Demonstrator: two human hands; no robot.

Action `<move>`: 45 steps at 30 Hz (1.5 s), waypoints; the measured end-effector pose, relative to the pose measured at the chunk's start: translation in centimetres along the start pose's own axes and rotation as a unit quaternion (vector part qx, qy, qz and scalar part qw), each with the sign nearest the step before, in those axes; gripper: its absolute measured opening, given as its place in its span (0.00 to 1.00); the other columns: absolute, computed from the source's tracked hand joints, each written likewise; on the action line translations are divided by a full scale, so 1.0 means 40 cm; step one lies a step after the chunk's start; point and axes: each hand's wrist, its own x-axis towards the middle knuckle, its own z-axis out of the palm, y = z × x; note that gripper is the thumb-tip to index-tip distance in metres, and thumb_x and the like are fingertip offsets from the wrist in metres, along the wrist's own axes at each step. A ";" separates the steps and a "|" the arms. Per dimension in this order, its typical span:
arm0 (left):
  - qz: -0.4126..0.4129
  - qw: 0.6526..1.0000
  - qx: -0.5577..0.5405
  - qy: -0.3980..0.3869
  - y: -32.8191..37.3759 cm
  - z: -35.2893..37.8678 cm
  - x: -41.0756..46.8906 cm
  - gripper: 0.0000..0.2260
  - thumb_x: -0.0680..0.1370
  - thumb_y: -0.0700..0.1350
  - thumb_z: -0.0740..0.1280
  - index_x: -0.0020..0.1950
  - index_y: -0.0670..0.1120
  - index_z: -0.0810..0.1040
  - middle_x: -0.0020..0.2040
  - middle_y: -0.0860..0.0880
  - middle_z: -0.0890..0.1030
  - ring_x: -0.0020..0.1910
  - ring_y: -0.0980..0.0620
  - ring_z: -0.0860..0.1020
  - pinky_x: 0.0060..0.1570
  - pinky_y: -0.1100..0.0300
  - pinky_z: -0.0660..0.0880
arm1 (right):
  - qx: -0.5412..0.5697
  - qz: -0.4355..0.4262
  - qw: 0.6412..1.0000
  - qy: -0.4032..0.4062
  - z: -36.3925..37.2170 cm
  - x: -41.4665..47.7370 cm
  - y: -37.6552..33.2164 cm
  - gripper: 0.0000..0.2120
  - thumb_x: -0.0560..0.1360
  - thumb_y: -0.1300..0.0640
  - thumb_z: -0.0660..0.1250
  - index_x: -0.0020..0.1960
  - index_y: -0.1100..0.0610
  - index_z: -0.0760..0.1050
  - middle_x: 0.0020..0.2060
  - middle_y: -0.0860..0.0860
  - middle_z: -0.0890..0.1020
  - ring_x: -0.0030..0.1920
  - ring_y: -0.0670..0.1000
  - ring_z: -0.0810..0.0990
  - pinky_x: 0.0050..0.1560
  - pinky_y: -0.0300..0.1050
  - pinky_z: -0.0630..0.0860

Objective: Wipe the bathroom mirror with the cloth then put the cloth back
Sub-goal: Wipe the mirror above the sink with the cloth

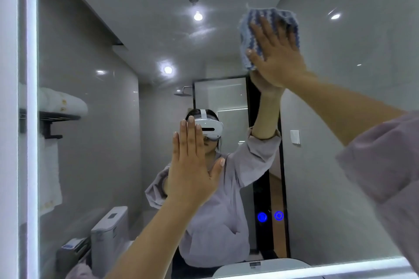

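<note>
High on the right of the mirror (113,52), my right hand (275,56) pins the cloth (265,14) flat, fingers (269,36) straight, cloth showing above and left of them. My left hand (192,165) rests open-palmed near mirror centre.

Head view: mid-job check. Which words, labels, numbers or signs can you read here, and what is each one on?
No text is legible.
Two lit blue round icons low on the mirror: signs without words; the right one's inner symbol is too small to make out.
Small dark label on the white object at the mirror's lower edge: too blurred.
Blue print on the packet reflected lower left: too blurred.
</note>
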 end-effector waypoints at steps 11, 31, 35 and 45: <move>0.010 1.000 0.014 0.016 -0.005 0.007 -0.001 0.39 0.79 0.64 0.46 0.76 0.38 0.37 0.77 0.40 0.36 0.77 0.43 0.36 0.76 0.49 0.38 | 0.005 0.208 0.978 -0.003 -0.009 -0.084 0.229 0.31 0.80 0.38 0.42 0.79 0.49 0.40 0.79 0.51 0.43 0.78 0.57 0.40 0.75 0.57 0.36; 0.017 1.000 -0.016 0.018 0.003 -0.002 0.004 0.38 0.77 0.62 0.46 0.76 0.36 0.40 0.77 0.38 0.41 0.77 0.41 0.40 0.76 0.46 0.41 | -0.042 -0.015 0.998 -0.040 0.071 -0.362 -0.064 0.36 0.79 0.41 0.48 0.78 0.58 0.38 0.78 0.58 0.43 0.77 0.60 0.39 0.75 0.62 0.35; 0.016 1.000 -0.020 0.010 0.008 -0.010 0.002 0.39 0.76 0.62 0.45 0.76 0.36 0.40 0.77 0.37 0.40 0.77 0.40 0.40 0.76 0.46 0.41 | -0.029 0.003 0.998 -0.055 0.072 -0.433 -0.115 0.33 0.80 0.40 0.43 0.79 0.55 0.41 0.78 0.55 0.43 0.77 0.56 0.36 0.75 0.60 0.34; 0.035 0.999 -0.016 0.026 -0.002 -0.003 0.002 0.40 0.76 0.62 0.47 0.76 0.34 0.46 0.78 0.36 0.45 0.77 0.39 0.44 0.76 0.47 0.42 | 0.008 0.003 0.998 -0.060 0.069 -0.497 -0.130 0.32 0.79 0.39 0.49 0.78 0.50 0.45 0.78 0.49 0.46 0.77 0.51 0.34 0.76 0.55 0.35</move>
